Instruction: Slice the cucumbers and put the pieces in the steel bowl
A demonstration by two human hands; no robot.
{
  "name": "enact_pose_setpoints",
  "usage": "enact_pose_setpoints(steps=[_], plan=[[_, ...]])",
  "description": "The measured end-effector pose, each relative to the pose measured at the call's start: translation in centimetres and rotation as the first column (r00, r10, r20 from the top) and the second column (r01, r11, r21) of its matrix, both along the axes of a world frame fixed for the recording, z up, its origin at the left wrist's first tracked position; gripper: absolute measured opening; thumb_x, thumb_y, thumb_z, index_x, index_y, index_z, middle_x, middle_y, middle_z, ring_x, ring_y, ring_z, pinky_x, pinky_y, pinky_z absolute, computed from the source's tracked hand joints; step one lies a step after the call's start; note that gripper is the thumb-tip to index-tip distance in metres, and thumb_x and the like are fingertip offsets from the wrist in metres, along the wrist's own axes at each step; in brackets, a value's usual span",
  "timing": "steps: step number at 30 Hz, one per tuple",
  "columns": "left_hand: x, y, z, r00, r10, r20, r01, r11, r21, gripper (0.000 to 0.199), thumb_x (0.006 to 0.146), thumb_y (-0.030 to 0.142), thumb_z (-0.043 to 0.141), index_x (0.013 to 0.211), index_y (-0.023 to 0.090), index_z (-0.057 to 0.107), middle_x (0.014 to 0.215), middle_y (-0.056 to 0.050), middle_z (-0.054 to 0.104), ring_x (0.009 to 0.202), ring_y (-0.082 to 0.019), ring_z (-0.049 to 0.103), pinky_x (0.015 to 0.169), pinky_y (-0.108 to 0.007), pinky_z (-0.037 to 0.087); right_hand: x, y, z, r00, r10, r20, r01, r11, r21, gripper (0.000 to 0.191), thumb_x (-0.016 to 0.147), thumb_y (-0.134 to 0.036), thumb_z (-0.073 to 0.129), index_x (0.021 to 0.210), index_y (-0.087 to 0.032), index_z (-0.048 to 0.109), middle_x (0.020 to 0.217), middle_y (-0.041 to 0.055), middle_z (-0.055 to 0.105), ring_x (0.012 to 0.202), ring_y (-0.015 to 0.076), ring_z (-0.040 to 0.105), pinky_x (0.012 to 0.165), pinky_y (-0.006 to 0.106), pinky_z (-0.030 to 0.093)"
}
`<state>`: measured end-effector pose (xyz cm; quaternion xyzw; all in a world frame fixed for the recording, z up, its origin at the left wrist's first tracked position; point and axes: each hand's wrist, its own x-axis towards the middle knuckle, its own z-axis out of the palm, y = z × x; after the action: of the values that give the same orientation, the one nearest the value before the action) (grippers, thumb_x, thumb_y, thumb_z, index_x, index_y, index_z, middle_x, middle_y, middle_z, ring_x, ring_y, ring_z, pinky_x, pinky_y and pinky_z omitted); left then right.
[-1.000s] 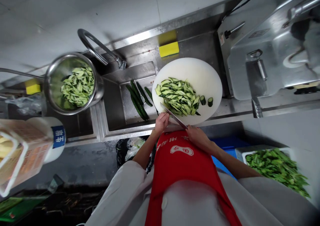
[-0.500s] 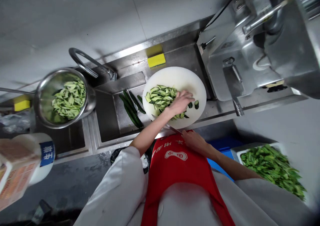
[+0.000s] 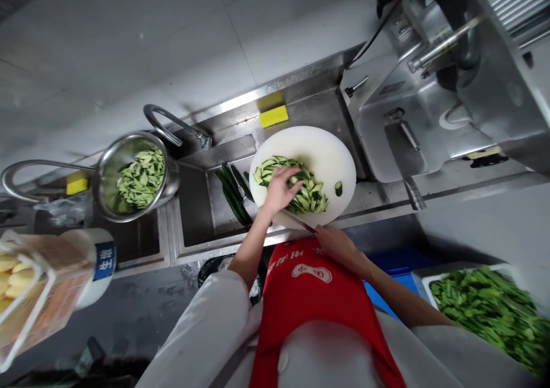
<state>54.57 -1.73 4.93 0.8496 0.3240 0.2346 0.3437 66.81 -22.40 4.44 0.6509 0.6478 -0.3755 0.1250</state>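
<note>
My left hand (image 3: 283, 188) is over the sliced cucumber (image 3: 309, 196) on a round white cutting board (image 3: 333, 147). Its thumb and fingers curve around a short cucumber piece (image 3: 294, 179), partly hidden by them. My right hand (image 3: 337, 245) grips a knife (image 3: 301, 222) by its handle at the board's near edge. The blade points left, under my left wrist. One cucumber end (image 3: 338, 188) lies alone on the right part of the board. Whole cucumbers (image 3: 234, 196) rest in the sink left of the board, beside what looks like a peeler (image 3: 240, 190).
A steel pot (image 3: 172, 184) with cucumber slices stands left, near a curved faucet (image 3: 176, 125). Behind the board is a yellow sponge (image 3: 274, 116). A metal machine (image 3: 429, 107) occupies the right. Leafy greens (image 3: 485, 308) fill a crate low right; a basket (image 3: 47, 296) sits low left.
My left hand has moved left across the board, from beside the cucumber ends onto the slices. Only one end remains at the right. My right hand keeps the knife; the view has shifted slightly.
</note>
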Motion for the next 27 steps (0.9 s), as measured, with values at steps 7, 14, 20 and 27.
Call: enact_pose_setpoints(steps=[7,14,20,27], plan=[[-11.1,-5.2,-6.6,0.816,0.559,-0.146,-0.570,0.735,-0.367,0.032,0.080,0.035,0.071,0.106,0.020,0.060,0.066,0.006,0.052,0.052,-0.007,0.048,0.051,-0.018,0.038,0.6,0.3,-0.6,0.998,-0.055,-0.004,0.055,0.998,0.022,0.031,0.104,-0.031,0.028,0.111,-0.015,0.054,0.100,0.0147,0.071,0.094,0.0241,0.070,0.075,0.028,0.043],[-7.8,-9.4,-9.3,0.654,0.716,-0.244,-0.713,0.476,-0.514,0.036,0.084,0.045,0.068,0.102,0.014,0.066,0.065,0.000,0.063,0.047,-0.010,0.057,0.046,-0.020,0.042,0.2,0.2,-0.6,0.998,0.037,0.044,-0.039,0.999,0.030,0.033,0.105,-0.030,0.024,0.112,-0.015,0.052,0.093,0.0123,0.070,0.087,0.0222,0.069,0.069,0.028,0.041],[-8.9,-10.7,-10.2,0.672,0.741,0.010,-0.643,0.590,-0.488,0.028,0.088,0.042,0.064,0.093,0.015,0.069,0.080,-0.005,0.066,0.057,-0.011,0.061,0.055,-0.023,0.050,0.5,0.0,-0.8,0.989,0.134,0.061,-0.137,0.990,0.046,0.031,0.105,-0.029,0.025,0.111,-0.015,0.051,0.090,0.0115,0.069,0.085,0.0224,0.070,0.067,0.027,0.041],[-9.4,-10.5,-10.5,0.862,0.504,0.051,-0.497,0.861,-0.112,0.024,0.098,0.032,0.051,0.094,0.017,0.070,0.093,-0.008,0.064,0.086,-0.016,0.063,0.082,-0.029,0.053,0.0,0.4,-0.2,0.984,0.160,0.083,-0.158,0.987,-0.032,0.028,0.104,-0.024,0.025,0.114,-0.014,0.049,0.093,0.0131,0.070,0.089,0.0234,0.071,0.070,0.028,0.044]])
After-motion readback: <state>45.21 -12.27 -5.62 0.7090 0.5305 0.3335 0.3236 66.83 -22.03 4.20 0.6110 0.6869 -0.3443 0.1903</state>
